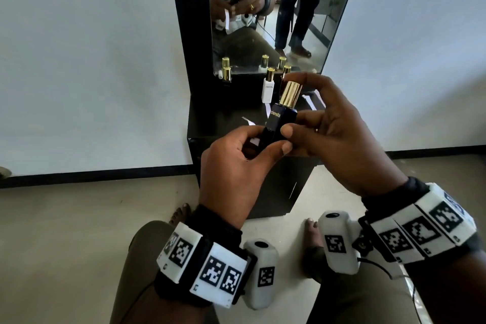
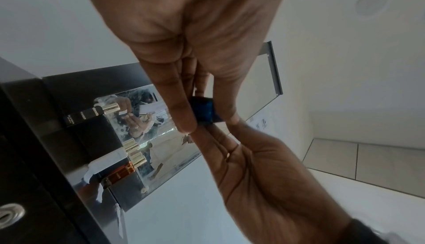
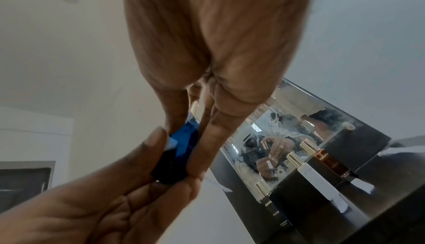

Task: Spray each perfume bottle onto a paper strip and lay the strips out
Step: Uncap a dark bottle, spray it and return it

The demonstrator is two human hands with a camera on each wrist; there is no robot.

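Note:
A dark blue perfume bottle (image 1: 280,119) with a gold cap (image 1: 290,93) on it is held tilted above the black dresser top (image 1: 223,113). My left hand (image 1: 265,143) grips its lower end between thumb and fingers; a bit of white paper (image 1: 253,141) shows in that grip. My right hand (image 1: 297,118) pinches the bottle's middle, thumb in front, fingers curled behind the cap. The left wrist view shows the blue base (image 2: 204,109) pinched by my left hand (image 2: 210,122). In the right wrist view my right hand (image 3: 186,148) pinches the blue glass (image 3: 184,138).
Against the mirror (image 1: 263,8) stand a white bottle (image 1: 268,88), a brown bottle (image 1: 286,71) and a black bottle (image 1: 226,75), all gold-capped. Paper strips (image 1: 248,121) (image 1: 310,101) lie on the dresser top. The mirror reflects another person standing behind. My bare feet are on the floor below.

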